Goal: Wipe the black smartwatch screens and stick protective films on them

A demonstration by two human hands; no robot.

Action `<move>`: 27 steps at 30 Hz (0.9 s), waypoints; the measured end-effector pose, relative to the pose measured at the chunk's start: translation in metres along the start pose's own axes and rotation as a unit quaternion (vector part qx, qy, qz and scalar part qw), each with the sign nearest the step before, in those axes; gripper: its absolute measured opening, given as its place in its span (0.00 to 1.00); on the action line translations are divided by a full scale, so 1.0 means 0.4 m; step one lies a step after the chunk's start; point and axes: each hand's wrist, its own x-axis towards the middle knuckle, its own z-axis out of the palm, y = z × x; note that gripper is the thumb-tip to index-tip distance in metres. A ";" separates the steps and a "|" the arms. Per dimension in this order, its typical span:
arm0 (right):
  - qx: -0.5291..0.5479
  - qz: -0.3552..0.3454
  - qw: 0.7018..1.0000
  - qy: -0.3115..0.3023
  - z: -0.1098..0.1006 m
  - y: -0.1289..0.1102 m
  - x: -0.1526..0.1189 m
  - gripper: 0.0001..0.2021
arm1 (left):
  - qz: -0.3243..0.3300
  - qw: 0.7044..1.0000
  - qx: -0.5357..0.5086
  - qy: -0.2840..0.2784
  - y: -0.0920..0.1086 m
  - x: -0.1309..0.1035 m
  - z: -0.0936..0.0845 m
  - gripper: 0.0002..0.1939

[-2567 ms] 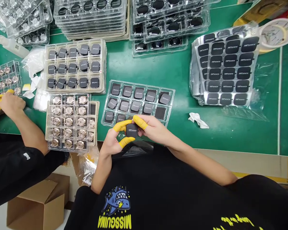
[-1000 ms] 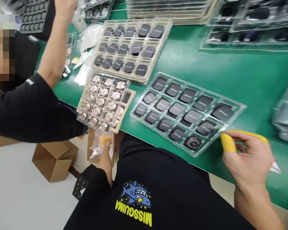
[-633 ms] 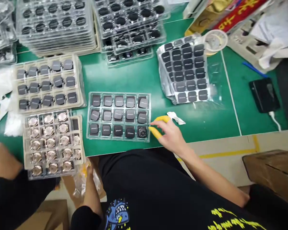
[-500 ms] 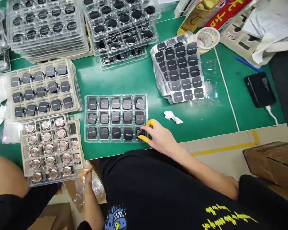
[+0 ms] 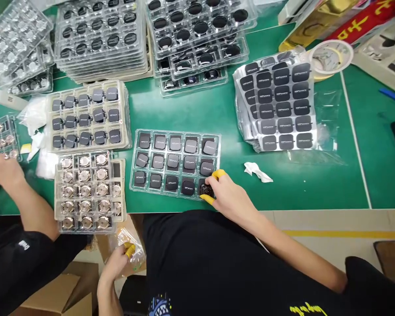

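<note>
Bracketed by the yellow-tipped thumb and finger of the right hand [image 5: 230, 193], a black piece [image 5: 206, 189] sits in the near right corner pocket of the clear tray [image 5: 167, 193]; whether they clench it cannot be told. Its dark face carries small pale marks, while the other pockets show lettered, round-cornered squares. Beneath the tray spreads the green table [image 5: 184, 112]. Right of the tray lie label sheets [image 5: 285, 105]; left, rose-gold watches [image 5: 85, 191]. Below left, the left hand [image 5: 115, 262] meets crinkled plastic [image 5: 136, 248], its grip unclear. A white scrap [image 5: 258, 171] lies rightward.
</note>
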 end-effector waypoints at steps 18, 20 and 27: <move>0.407 0.088 0.909 0.030 0.005 -0.058 -0.011 0.14 | 0.548 0.821 0.141 0.073 0.611 -0.066 0.274 0.30; 0.416 0.074 0.906 0.024 -0.001 -0.069 -0.005 0.15 | 0.527 0.830 0.169 0.074 0.623 -0.053 0.278 0.25; 0.403 -0.036 0.914 0.037 0.022 -0.029 0.025 0.17 | 0.471 0.881 0.023 -0.033 0.612 -0.016 0.205 0.10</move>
